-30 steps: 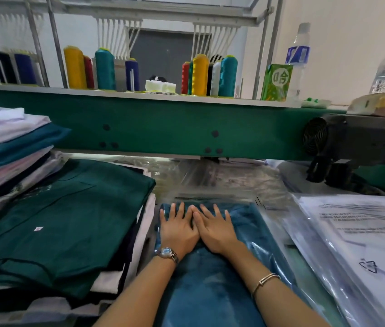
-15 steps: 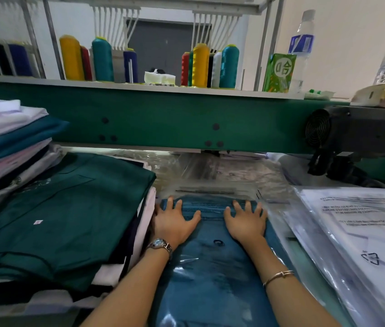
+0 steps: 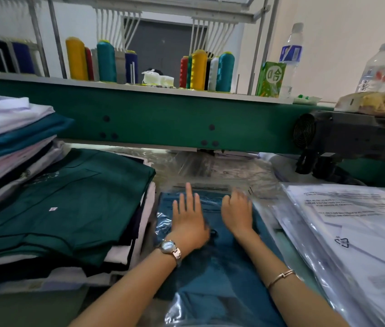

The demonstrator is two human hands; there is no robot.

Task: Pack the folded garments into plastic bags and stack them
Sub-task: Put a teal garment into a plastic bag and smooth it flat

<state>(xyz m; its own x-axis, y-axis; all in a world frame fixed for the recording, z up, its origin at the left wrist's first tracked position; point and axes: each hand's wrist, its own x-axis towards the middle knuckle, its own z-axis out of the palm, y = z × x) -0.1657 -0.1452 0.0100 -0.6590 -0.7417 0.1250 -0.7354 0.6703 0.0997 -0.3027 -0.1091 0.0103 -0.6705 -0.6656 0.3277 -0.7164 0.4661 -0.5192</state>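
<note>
In the lower middle of the frame the blue garment (image 3: 222,274) lies already inside its plastic bag (image 3: 163,220). My left hand (image 3: 188,223) rests flat on it with the fingers straight and a little spread, but my right hand (image 3: 237,214) beside it is blurred, so I cannot tell if it presses or pinches. I judge this piece nearly packed but not yet stacked, and the pile of folded garments (image 3: 69,208) at the left remains to do.

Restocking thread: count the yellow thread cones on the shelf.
2. The left yellow cone stands on the shelf; the right yellow cone stands farther right, in the central cluster. Others may be hidden behind cones.
</note>
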